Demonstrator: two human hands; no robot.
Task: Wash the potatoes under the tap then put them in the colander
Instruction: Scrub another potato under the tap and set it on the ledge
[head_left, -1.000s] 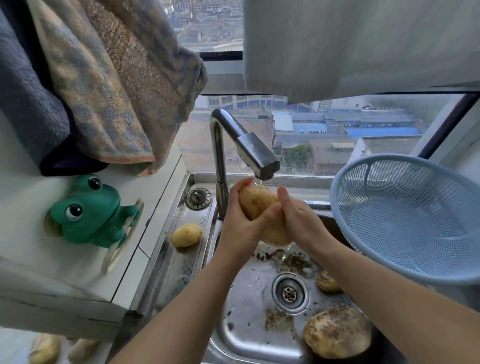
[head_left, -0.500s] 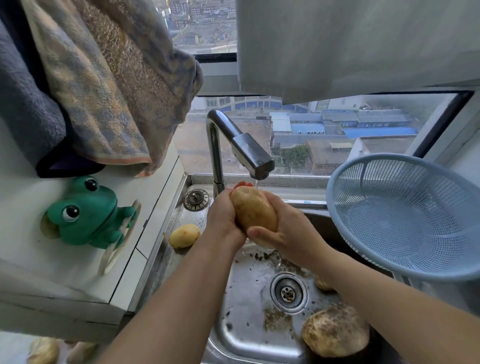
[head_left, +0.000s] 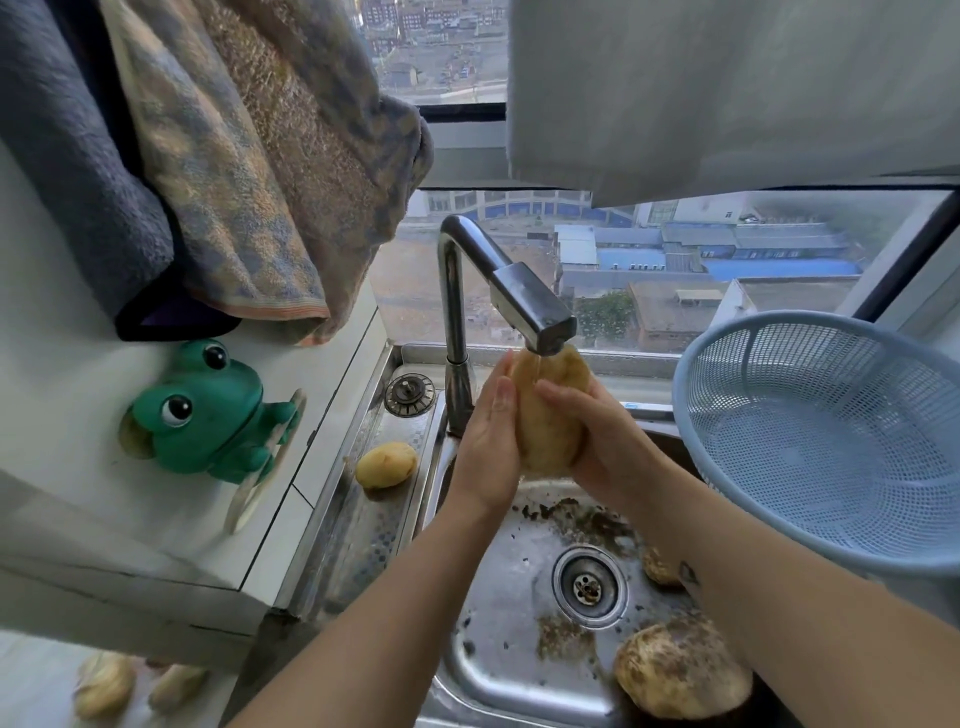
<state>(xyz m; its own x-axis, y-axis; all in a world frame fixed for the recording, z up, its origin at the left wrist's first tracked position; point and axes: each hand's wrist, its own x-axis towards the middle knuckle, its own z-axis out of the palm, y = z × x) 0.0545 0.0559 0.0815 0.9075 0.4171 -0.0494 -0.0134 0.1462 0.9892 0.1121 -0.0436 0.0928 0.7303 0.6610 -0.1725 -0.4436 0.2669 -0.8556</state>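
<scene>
The left hand (head_left: 488, 441) and right hand (head_left: 605, 439) both wrap round one potato (head_left: 548, 421) under the tap (head_left: 530, 306), above the sink (head_left: 509, 654). The blue colander (head_left: 831, 447) sits nearby on the right.

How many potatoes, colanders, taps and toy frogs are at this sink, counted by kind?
Yellow-brown potatoes: 4 (one between left hand and right hand, one on steel ledge, two in steel basin)
Blue plastic mesh colander: 1
Chrome tap: 1
Green toy frog: 1
Total: 7
</scene>
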